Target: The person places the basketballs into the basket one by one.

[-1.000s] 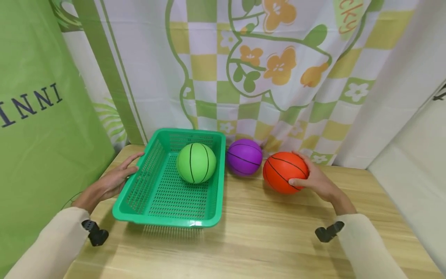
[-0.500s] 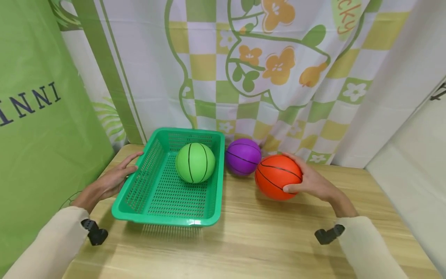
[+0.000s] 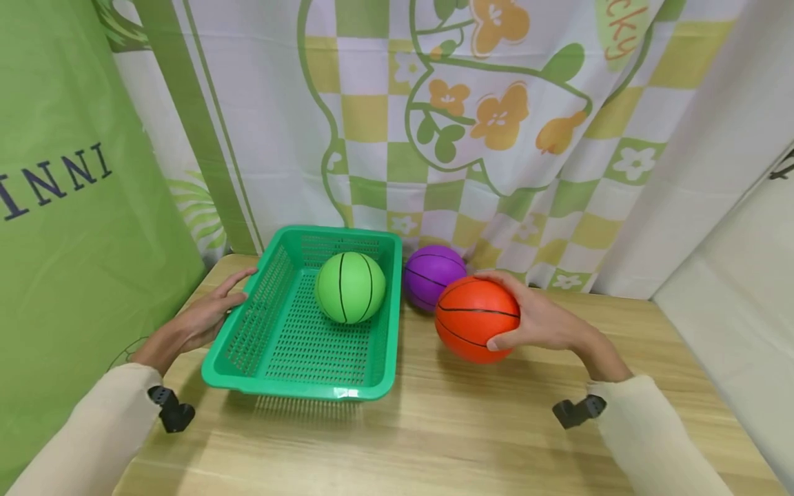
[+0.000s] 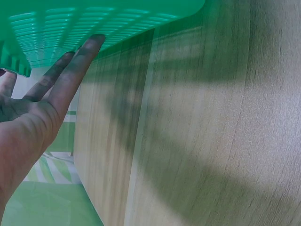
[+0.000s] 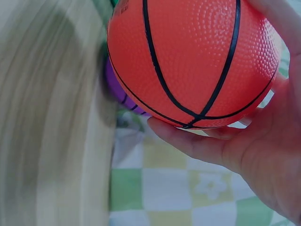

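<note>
My right hand (image 3: 538,318) grips a red toy basketball (image 3: 473,324), fingers at its far side and thumb on its near side. In the right wrist view the red ball (image 5: 193,61) fills the upper part; whether it touches the table cannot be told. Partly behind it sits a purple ball (image 3: 429,272). A green perforated plastic basket (image 3: 207,375) stands to the left, with a light green ball (image 3: 350,288) inside at its right side. My left hand (image 3: 212,311) lies against the basket's left wall. The left wrist view shows its fingers (image 4: 75,70) extended along that wall.
The wooden table (image 3: 471,441) runs under everything. A patterned curtain (image 3: 434,138) hangs directly behind the basket and balls. Green fabric (image 3: 80,262) borders the left side, and a pale wall (image 3: 738,275) the right.
My right hand has brought the red ball leftward and nearer, so it now covers part of the purple ball. The left hand, basket and green ball have stayed put.
</note>
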### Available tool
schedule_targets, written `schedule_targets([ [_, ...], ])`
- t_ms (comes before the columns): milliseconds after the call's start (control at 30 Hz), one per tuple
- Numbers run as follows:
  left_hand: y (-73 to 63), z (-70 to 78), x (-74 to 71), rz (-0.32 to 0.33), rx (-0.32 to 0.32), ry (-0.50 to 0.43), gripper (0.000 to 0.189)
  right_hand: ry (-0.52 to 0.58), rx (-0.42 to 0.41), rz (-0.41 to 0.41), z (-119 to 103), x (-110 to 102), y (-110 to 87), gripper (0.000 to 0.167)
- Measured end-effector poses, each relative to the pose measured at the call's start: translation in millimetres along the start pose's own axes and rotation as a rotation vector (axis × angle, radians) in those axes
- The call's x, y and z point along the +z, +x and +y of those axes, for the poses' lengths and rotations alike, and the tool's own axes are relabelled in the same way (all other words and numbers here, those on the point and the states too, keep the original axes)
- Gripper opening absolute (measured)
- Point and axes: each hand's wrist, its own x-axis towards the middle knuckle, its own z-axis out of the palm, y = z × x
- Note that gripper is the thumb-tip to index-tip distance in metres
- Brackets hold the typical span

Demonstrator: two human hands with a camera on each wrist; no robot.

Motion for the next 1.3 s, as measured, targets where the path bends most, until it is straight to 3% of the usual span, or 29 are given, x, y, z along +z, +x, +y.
schedule_targets([
  [633, -1.1, 2.1, 0.6, 0.000, -0.013, -0.012, 0.063, -0.094, -0.132, -0.080, -48.4, -3.1, 20.5, 0.094],
  [900, -0.4, 2.6, 1.9, 0.007, -0.013, 0.004, 0.063, -0.078, -0.223, -0.105, -64.3, -0.6, 33.0, 0.092],
  [1133, -4.7, -1.2, 3.0, 0.013, -0.020, 0.009, 0.062, -0.101, -0.342, -0.106, -76.5, 4.4, 51.7, 0.093],
  [1300, -1.8, 0.1, 3.2, 0.007, -0.008, 0.011, 0.062, -0.123, -0.344, -0.090, -84.0, 9.7, 57.1, 0.092],
])
